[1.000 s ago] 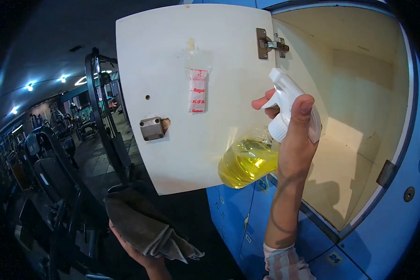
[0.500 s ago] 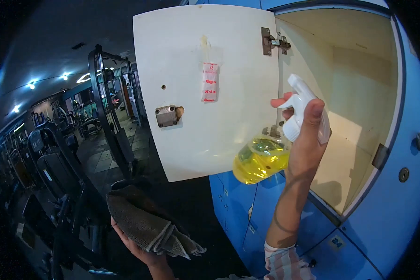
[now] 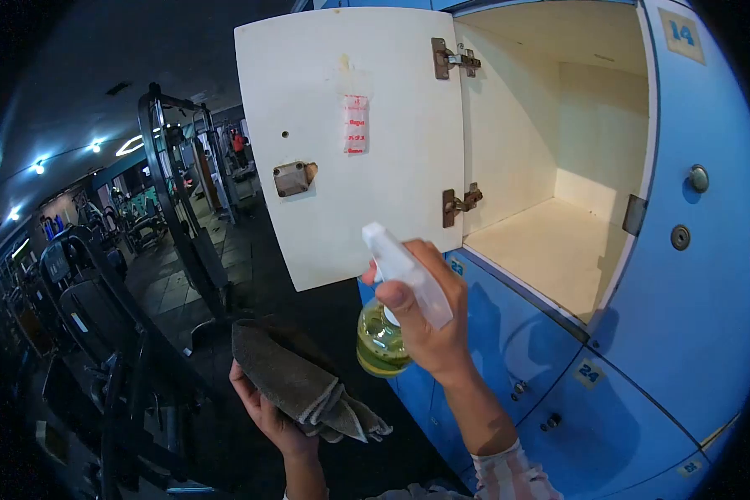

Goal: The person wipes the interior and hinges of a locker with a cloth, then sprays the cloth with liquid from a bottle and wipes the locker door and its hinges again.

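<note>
My right hand [image 3: 442,321] is wrapped round the white trigger head of a spray bottle [image 3: 381,343] with yellow liquid in its clear body. It is held in front of the open locker door's [image 3: 404,158] lower edge, the nozzle pointing up and to the left. Lower down, my left hand [image 3: 267,417] grips a folded grey-brown cloth [image 3: 296,375], its corners hanging to the right. The cloth and the bottle are apart. Beyond my right hand is the open locker compartment [image 3: 550,229], with cream-coloured inner walls.
On the door's inner face are a red-and-white packet [image 3: 356,125] and a metal lock [image 3: 293,178]. Two hinges join it to the locker. Blue locker doors [image 3: 708,275] with knobs stand to the right and below. Gym machines [image 3: 100,308] fill the left side.
My right hand has moved left and down with the spray bottle, away from the locker opening. The bottle hangs more upright. My left hand and the cloth have shifted slightly right, nearer the bottle.
</note>
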Demonstrator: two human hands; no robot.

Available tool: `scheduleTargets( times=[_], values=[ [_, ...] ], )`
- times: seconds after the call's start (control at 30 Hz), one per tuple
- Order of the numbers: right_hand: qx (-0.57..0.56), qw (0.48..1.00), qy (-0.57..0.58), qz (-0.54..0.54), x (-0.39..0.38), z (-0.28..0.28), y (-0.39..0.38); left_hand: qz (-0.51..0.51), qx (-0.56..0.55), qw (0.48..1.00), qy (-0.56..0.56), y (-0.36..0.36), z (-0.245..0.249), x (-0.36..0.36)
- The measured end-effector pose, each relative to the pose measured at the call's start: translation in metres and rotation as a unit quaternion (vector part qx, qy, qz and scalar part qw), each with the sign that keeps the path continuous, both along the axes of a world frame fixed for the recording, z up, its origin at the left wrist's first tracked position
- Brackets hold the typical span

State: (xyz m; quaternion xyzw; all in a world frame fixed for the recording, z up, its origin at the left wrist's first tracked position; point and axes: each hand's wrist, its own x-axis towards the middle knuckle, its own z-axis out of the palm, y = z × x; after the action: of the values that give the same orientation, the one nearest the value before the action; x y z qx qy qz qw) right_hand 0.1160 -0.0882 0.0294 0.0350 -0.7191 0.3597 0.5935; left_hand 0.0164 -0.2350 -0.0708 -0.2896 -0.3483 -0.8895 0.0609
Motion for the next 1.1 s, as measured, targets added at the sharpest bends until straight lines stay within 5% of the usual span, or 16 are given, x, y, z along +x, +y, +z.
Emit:
scheduleTargets(
  times=[0.23,0.33,0.57,0.63,0.8,0.97,1.1],
  values=[
    [-0.154,0.985,0.038,-0.062,0.039,-0.047,0.011,0.03,0.028,0.998,-0.046,-0.029,-0.013,0.016],
    [-0.134,0.981,0.016,-0.142,0.055,-0.056,0.027,0.036,0.022,0.997,-0.06,-0.029,-0.013,0.029],
    [-0.109,0.984,-0.049,-0.135,0.07,-0.058,0.023,0.056,0.008,0.996,-0.066,-0.031,-0.026,0.058],
    [-0.147,0.985,0.056,-0.07,0.071,-0.038,0.031,0.078,-0.008,0.994,-0.081,-0.036,-0.02,0.069],
    [-0.119,0.951,0.114,-0.261,0.073,0.03,0.067,0.099,-0.02,0.987,-0.123,-0.041,-0.025,0.066],
    [-0.068,0.842,-0.014,-0.535,0.067,0.066,0.127,0.087,-0.024,0.992,-0.087,-0.025,-0.022,0.041],
    [-0.132,0.795,-0.064,-0.588,0.071,0.073,0.158,0.033,-0.012,0.997,-0.069,-0.006,-0.01,0.023]
  ],
)
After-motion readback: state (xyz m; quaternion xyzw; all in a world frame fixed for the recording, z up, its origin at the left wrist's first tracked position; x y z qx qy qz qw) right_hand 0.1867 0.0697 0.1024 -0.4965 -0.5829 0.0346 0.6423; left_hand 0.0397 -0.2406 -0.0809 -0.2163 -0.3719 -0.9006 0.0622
